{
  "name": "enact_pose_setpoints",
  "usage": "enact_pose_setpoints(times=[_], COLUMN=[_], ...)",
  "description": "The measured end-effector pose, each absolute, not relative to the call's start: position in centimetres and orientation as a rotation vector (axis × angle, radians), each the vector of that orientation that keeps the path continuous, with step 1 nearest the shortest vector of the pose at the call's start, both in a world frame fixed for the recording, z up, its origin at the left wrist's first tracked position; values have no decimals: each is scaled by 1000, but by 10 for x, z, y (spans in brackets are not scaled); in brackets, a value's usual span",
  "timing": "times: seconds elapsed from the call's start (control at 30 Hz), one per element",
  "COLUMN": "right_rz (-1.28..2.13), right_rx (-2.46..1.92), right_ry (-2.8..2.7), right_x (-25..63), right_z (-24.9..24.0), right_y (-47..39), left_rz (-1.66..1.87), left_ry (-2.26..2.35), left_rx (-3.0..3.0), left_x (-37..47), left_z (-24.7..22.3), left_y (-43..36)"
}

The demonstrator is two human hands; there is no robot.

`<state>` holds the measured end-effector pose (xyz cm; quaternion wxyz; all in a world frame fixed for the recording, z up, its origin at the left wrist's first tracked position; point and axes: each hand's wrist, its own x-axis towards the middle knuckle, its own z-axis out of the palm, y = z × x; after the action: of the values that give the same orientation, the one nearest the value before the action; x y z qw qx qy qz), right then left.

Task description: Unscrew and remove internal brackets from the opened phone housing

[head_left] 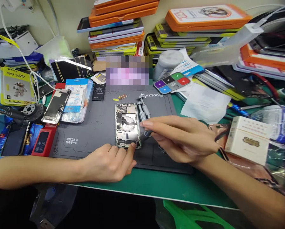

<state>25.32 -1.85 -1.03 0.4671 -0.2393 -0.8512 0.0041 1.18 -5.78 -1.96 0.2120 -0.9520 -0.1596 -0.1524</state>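
An opened phone (pixel 128 125) lies on the dark work mat (pixel 85 133), its inner boards, flex cable and round coil showing. My left hand (pixel 111 162) is curled, with the index fingertip pressed on the phone's lower right corner. In my right hand (pixel 180 136), pinched between the fingers, is a dark, slim tool that looks like a screwdriver (pixel 146 135). Its blurred lower end is beside the phone's right edge; whether it touches the phone I cannot tell. Grey screwdrivers (pixel 143 108) lie just right of the phone's top.
A loose battery (pixel 98 92) and small flex parts (pixel 120 97) lie behind the phone. To the left are a detached screen (pixel 56 106) and a red device (pixel 44 140). Stacked boxes (pixel 118 35) line the back; a white cigarette box (pixel 247 140) stands near my right forearm.
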Motion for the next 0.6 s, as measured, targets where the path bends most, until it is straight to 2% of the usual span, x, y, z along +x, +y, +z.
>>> enact_pose_setpoints(times=[0.37, 0.6], right_rz=[-53, 109], right_rx=[-582, -587], right_ry=[-2030, -2048], right_x=[247, 243], right_z=[-16, -34], right_y=[-22, -22], left_rz=[-501, -527], left_ry=[-435, -454], left_rx=[-2620, -2625], left_x=[15, 14], left_z=[-23, -24], left_y=[-56, -56])
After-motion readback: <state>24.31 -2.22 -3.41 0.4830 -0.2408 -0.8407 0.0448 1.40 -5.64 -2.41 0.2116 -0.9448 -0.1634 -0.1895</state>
